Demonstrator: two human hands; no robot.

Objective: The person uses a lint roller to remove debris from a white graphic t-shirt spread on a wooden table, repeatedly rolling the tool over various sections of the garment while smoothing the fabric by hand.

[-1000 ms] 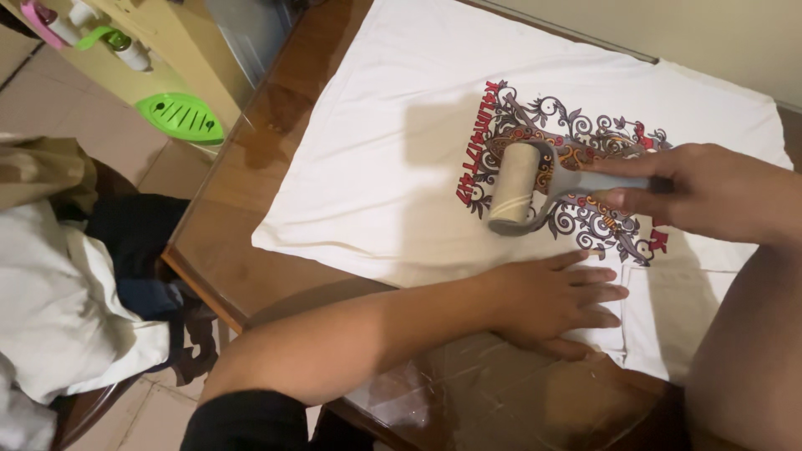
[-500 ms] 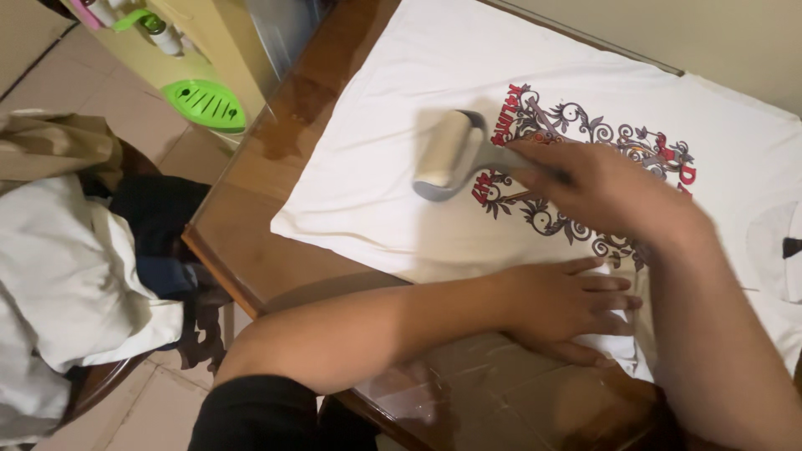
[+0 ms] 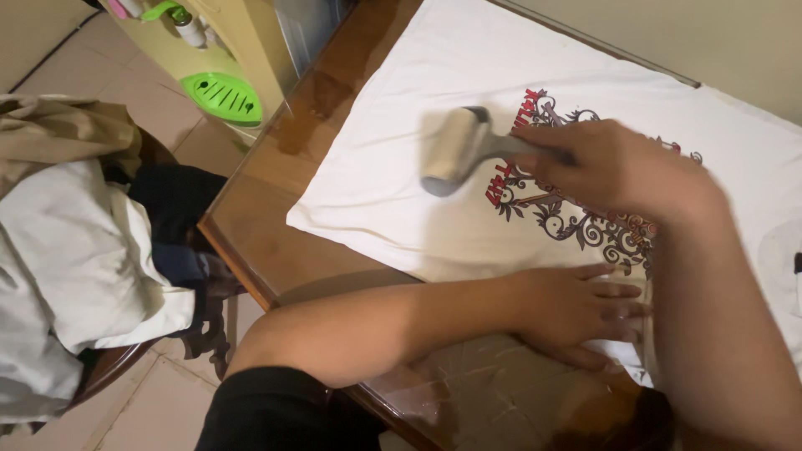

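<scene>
A white T-shirt (image 3: 401, 179) with a red and dark ornamental print (image 3: 576, 217) lies flat on a brown wooden table (image 3: 267, 225). My right hand (image 3: 614, 167) grips the grey handle of a lint roller (image 3: 454, 149), whose pale roll rests on the plain white cloth left of the print. My left hand (image 3: 576, 311) lies flat, fingers spread, pressing the shirt's near edge onto the table.
A chair (image 3: 125, 359) at the left holds a heap of white, tan and dark clothes (image 3: 75, 234). A yellow-green shelf unit (image 3: 225, 50) with a green soap dish (image 3: 224, 98) and bottles stands beyond the table's left end. A beige wall runs along the far edge.
My right hand has pushed the lint roller leftward, from on top of the print to the plain cloth beside it. My left hand has stayed pressed on the shirt's edge.
</scene>
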